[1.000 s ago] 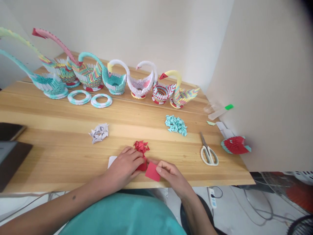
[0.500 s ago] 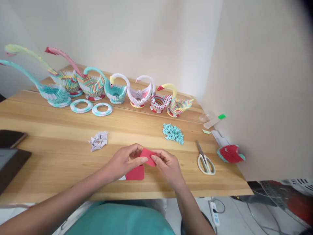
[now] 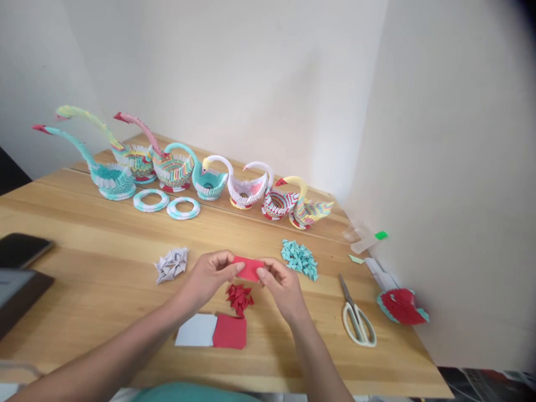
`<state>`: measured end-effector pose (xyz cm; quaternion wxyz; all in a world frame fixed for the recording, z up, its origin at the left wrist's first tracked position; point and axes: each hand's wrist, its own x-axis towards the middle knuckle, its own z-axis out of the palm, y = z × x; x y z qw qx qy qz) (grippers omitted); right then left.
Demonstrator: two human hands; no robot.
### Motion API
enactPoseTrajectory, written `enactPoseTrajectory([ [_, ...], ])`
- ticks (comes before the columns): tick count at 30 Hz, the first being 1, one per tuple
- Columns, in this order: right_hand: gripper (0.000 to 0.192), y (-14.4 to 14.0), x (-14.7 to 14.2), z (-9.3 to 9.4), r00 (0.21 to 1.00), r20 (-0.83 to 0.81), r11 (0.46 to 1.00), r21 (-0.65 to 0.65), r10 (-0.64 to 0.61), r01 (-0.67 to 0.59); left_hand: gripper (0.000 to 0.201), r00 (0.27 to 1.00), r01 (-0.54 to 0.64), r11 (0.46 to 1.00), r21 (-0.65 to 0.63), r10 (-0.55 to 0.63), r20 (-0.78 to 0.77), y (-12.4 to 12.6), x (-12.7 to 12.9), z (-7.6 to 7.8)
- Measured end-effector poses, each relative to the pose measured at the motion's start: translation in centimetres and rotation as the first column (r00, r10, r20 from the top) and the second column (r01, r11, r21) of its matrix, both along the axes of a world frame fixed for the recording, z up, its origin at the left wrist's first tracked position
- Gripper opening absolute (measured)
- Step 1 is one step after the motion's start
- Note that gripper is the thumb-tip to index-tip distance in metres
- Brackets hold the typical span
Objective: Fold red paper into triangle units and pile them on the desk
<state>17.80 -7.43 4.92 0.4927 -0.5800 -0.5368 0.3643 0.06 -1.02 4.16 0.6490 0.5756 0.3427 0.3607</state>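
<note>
A small red paper rectangle (image 3: 250,269) is stretched level between my two hands, raised above the table. My left hand (image 3: 211,274) pinches its left end between thumb and fingers. At the right end, my right hand (image 3: 281,285) grips it the same way. Just below lies a small heap of folded red paper pieces (image 3: 240,299). Closer to me are a stack of red paper (image 3: 230,331) and, touching it on the left, white paper (image 3: 196,330). Folded grey-white pieces (image 3: 171,265) lie left of my hands, and folded teal pieces (image 3: 300,258) to the right.
Several folded-paper swans (image 3: 209,184) line the back of the table, with two paper rings (image 3: 183,208) before them. Scissors (image 3: 358,321) lie at right, near a red and teal paper piece (image 3: 402,306). A phone (image 3: 23,249) and dark device (image 3: 20,298) sit left.
The red paper has gone from tilted to level, with my hands slightly farther apart at its ends. The view has tipped, so the red heap and the white paper now show.
</note>
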Motion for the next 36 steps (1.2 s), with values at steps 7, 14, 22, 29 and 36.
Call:
enactPoseTrajectory([
  [7,0.025,1.5,0.2,-0.6,0.869,0.450,0.820,0.563,-0.204,-0.099,0.052,0.985,0.008,0.969,-0.248,0.035,0.171,0.4,-0.3,-1.5],
  [14,0.032,2.0,0.6,-2.6,0.836,0.515,0.769,0.607,-0.189,-0.200,0.031,0.977,0.120,0.939,-0.321,-0.055,0.206,0.7,-0.1,-2.7],
  [22,0.019,1.7,0.4,-3.5,0.974,0.213,0.957,0.289,-0.076,0.011,0.032,1.000,-0.014,0.983,-0.181,0.018,0.020,0.9,0.1,-2.9],
  [29,0.026,1.3,0.2,-2.5,0.856,0.482,0.772,0.611,-0.188,-0.175,0.058,0.972,0.177,0.866,-0.469,-0.079,0.222,0.3,-0.1,-2.6],
  [36,0.017,1.9,0.4,-3.3,0.792,0.586,0.791,0.562,-0.174,-0.242,0.028,0.965,0.117,0.886,-0.448,0.006,0.263,0.5,-0.1,-3.2],
])
